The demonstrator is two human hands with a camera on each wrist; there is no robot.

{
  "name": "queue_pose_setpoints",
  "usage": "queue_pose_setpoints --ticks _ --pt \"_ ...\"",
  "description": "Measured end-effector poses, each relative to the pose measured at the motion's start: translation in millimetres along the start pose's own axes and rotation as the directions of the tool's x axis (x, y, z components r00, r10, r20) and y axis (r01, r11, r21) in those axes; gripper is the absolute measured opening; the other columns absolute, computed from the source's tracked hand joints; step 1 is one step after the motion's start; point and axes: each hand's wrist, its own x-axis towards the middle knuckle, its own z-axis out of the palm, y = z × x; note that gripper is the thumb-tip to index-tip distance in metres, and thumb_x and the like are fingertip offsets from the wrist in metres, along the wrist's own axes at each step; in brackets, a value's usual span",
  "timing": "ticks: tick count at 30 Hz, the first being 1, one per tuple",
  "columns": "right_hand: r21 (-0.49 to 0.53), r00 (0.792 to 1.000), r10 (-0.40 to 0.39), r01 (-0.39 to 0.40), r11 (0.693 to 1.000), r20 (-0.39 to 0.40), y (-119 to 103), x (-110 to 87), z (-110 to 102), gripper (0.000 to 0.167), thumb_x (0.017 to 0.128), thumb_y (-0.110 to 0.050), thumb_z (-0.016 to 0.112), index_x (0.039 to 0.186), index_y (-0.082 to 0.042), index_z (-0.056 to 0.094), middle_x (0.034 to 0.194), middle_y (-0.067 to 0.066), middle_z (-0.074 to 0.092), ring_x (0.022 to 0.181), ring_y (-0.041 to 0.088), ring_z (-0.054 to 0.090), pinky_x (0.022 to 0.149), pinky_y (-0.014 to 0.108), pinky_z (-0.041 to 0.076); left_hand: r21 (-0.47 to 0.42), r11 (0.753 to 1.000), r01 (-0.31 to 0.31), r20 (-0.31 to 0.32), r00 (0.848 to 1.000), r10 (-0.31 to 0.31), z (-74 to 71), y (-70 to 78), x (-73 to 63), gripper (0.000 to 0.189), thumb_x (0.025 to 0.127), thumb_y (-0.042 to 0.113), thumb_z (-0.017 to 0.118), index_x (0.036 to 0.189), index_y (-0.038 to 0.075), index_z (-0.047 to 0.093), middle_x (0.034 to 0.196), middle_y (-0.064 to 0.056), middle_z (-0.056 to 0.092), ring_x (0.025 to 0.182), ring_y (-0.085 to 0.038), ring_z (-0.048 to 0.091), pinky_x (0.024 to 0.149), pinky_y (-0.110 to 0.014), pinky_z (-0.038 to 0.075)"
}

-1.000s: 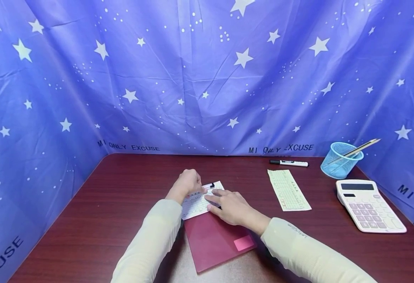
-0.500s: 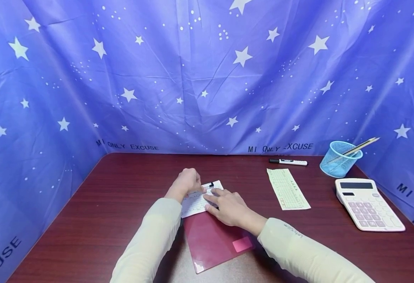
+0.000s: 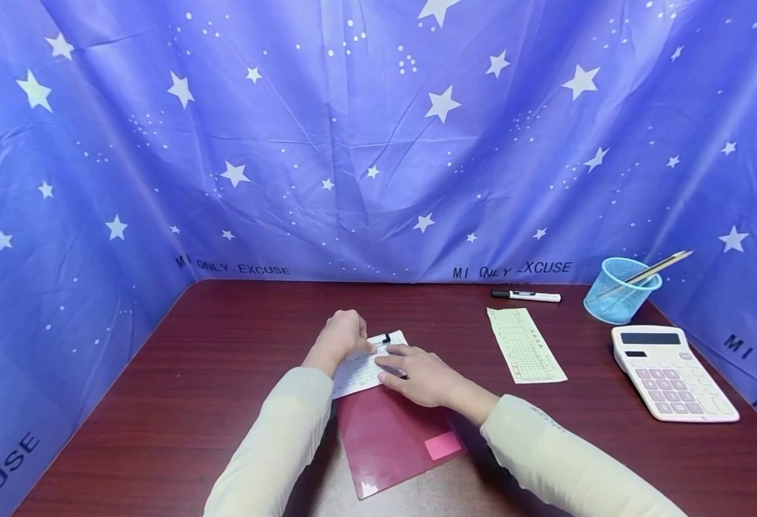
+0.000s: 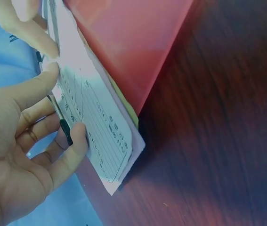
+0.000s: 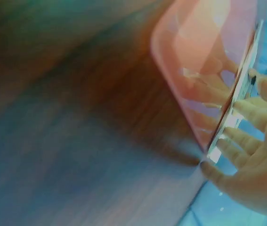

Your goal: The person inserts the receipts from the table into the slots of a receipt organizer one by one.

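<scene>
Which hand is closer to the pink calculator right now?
Right. The right hand rests on the printed slips on the red clipboard, on the side toward the calculator; the left hand grips the clip end, farther away.

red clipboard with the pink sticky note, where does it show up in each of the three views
Head view: the glossy red plastic clipboard lies low at centre, near the table edge, its far end under white printed slips.
Left wrist view: it fills the top centre, slanting down behind the slips.
Right wrist view: upper right, blurred, fingers mirrored in it.
Shared landmark: the white printed paper slips at the clipboard's clip end, touched by both hands.
</scene>
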Motion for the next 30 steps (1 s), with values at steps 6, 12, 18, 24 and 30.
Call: queue_pose_setpoints --ticks 6,12,18,24,30 --pt "0.063 0.988 -0.066 0.075 0.995 -0.14 21 -13.8 -11 0.026 0.101 -0.022 0.061 0.116 -0.005 0.074 0.12 0.014 0.068 0.115 0.033 0.064 0.099 0.049 0.049 0.016 1.0 -0.006 -0.01 1.0 0.006 1.7 0.3 -1.9 0.03 0.076 0.024 0.092 0.068 0.011 0.066 0.071 0.001 0.064 0.073 -0.019 0.059 0.073 -0.036 0.052" --pt "0.09 0.96 0.006 0.02 0.996 -0.279 45 -39.2 -28 0.02 0.097 -0.018 0.068 0.111 -0.007 0.076 0.11 0.004 0.07 0.109 0.027 0.067 0.096 0.048 0.05 0.007 1.0 0.014 -0.012 1.0 -0.014 1.4 -0.2 -1.3 0.03 0.076 0.024 0.092 0.069 0.011 0.066 0.074 0.0 0.063 0.074 -0.019 0.058 0.073 -0.037 0.052" --pt "0.162 0.901 0.133 -0.071 0.984 -0.413 70 -64.7 -44 0.014 0.092 -0.014 0.075 0.104 -0.007 0.076 0.099 0.002 0.071 0.092 0.022 0.067 0.08 0.039 0.054 0.0 1.0 0.002 -0.016 1.0 -0.002 2.3 -1.9 -0.3 0.029 0.075 0.022 0.092 0.07 0.01 0.066 0.074 0.0 0.063 0.074 -0.019 0.057 0.073 -0.036 0.052" --pt "0.203 0.856 0.276 -0.204 0.958 -0.437 96 -88.8 -59 0.028 0.089 -0.021 0.08 0.111 -0.004 0.074 0.108 0.013 0.073 0.087 0.027 0.072 0.073 0.039 0.057 0.003 1.0 0.002 -0.016 1.0 -0.001 2.7 -1.6 -0.5 0.03 0.075 0.023 0.092 0.069 0.011 0.066 0.072 0.001 0.062 0.073 -0.019 0.057 0.072 -0.036 0.051" --pt "0.174 0.812 0.405 -0.366 0.914 -0.42 122 -110.0 -64 0.046 0.085 -0.03 0.083 0.118 -0.001 0.07 0.11 0.021 0.071 0.097 0.038 0.069 0.077 0.048 0.053 0.0 1.0 0.0 -0.019 1.0 0.0 2.9 -1.1 -0.1 0.03 0.075 0.023 0.092 0.069 0.011 0.066 0.072 0.001 0.062 0.074 -0.019 0.057 0.072 -0.036 0.051"
